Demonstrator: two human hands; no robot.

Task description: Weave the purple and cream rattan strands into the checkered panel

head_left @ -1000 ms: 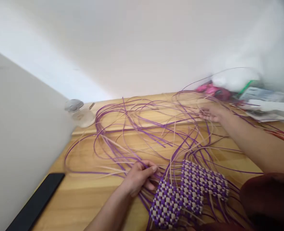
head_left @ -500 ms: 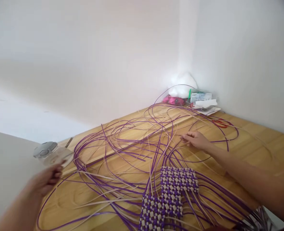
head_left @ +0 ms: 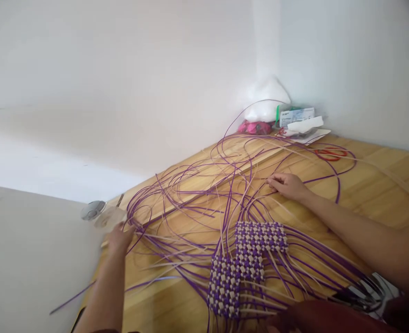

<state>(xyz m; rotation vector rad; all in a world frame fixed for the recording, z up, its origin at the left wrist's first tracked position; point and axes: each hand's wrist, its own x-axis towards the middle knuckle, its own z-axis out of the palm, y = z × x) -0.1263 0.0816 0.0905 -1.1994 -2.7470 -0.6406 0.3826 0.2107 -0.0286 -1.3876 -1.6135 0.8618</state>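
Observation:
A woven piece (head_left: 261,238) in a purple and beige checked pattern lies on the table, stepped in outline, with long loose strands fanning from its edges. My right hand (head_left: 287,186) is above and right of it, thumb and fingers pinched on a thin beige strand. At the table's left edge, my left hand (head_left: 120,238) is closed at the looped end of a bundle of purple strands (head_left: 135,208). Its fingers are partly hidden, and which strands it grips is hard to make out.
Red-handled scissors (head_left: 331,153) lie at the back right under looping strands. A white bag (head_left: 266,104), a pink packet (head_left: 254,127) and paper packs (head_left: 304,124) crowd the corner by the walls. A grey-lidded container (head_left: 93,210) is at the left edge.
My left hand has moved right and slightly up onto the purple bundle. My right hand keeps its pinch in nearly the same spot over the table. The camera view has shifted.

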